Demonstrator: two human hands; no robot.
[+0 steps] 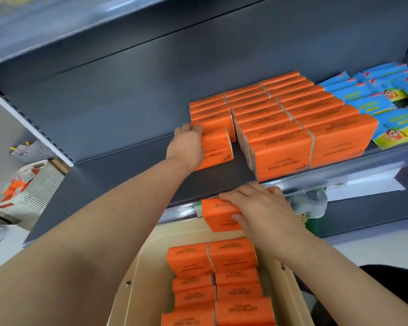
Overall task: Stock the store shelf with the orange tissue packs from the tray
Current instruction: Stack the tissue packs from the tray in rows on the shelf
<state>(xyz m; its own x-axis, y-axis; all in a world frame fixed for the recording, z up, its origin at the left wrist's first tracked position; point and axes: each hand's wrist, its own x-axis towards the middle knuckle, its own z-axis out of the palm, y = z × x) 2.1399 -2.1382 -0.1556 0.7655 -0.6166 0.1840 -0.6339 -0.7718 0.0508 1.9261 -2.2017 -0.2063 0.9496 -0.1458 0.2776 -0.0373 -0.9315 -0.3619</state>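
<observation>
The left hand's fingers (195, 129) curl together over the top left end of a stacked pair of orange packs (218, 150), with the palm of the left hand (186, 147) pressed against that end. The pair stands on the grey shelf (127, 149), just left of the orange rows (283, 123) already lined up there, with a narrow gap between the two. Lower down, the right hand's fingers (232, 196) lie close together along the top edge of a single orange pack (218, 216) while the thumb pinches it from below. So the right hand (265, 212) holds this pack in the air at the shelf's front edge, above the far end of the beige tray (137, 267). More tray packs (233, 278) fill the tray in two columns, printed sides up. To the right of the orange rows sit blue packs (372, 100). Off to the far left, a white basket (37, 184) holds orange items, too blurred to identify.
</observation>
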